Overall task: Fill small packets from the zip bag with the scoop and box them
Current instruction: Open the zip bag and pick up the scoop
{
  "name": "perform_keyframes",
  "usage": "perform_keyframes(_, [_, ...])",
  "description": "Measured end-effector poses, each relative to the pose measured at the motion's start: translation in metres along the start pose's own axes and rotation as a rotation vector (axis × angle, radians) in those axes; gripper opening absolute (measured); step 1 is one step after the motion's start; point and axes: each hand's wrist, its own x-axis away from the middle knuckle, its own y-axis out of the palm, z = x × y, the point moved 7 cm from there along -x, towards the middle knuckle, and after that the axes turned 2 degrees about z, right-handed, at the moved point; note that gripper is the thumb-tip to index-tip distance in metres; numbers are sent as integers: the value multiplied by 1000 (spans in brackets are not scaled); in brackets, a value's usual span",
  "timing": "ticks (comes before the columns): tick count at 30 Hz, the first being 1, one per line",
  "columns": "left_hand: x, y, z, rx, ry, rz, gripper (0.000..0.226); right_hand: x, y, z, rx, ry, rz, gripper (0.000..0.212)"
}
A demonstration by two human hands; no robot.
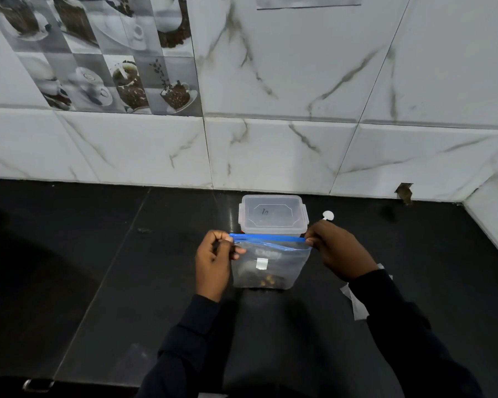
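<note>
Status: pinching zip bag at both ends of its blue seal, left hand gripping left corner, right hand gripping right corner; holding bag upright on surface, just before lidded box. Probably risking: pulling unevenly, tipping bag, spilling brown contents; knocking scoop lying just behind right hand.

Zip bag: thin clear plastic, soft and crinkled, with a blue plastic zip strip along the top. Box: stiff translucent plastic, smooth, frosted look. Scoop: white plastic. Counter: black polished stone, glossy, faint reflections. Wall tiles: glossy white, grey marble veining. Sleeves: dark matt cloth.
</note>
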Motion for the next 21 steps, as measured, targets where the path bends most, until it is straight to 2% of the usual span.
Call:
perform_keyframes(2, [2,2,4,35,-30,9,10,2,-10,0,-30,-12,37,8])
perform_keyframes(7, [11,16,8,34,-90,14,25,10,-21,1,-110,-43,51,15])
perform_keyframes(10, [15,19,1,-20,-103,-1,21,17,-19,0,-159,-38,55,18])
perform_keyframes(12, [16,21,-2,-51,-98,-29,19,21,-16,2,-187,-15,80,15])
perform_keyframes(14, [17,21,-1,-86,-89,-31,27,23,-14,2,-208,10,105,11])
perform_keyframes(19, [19,30,12,-275,82,-127,24,24,-9,-7,-240,-11,80,24])
perform_keyframes(21, [20,36,20,-357,161,-181,35,22,-4,-9,-198,-39,17,28])
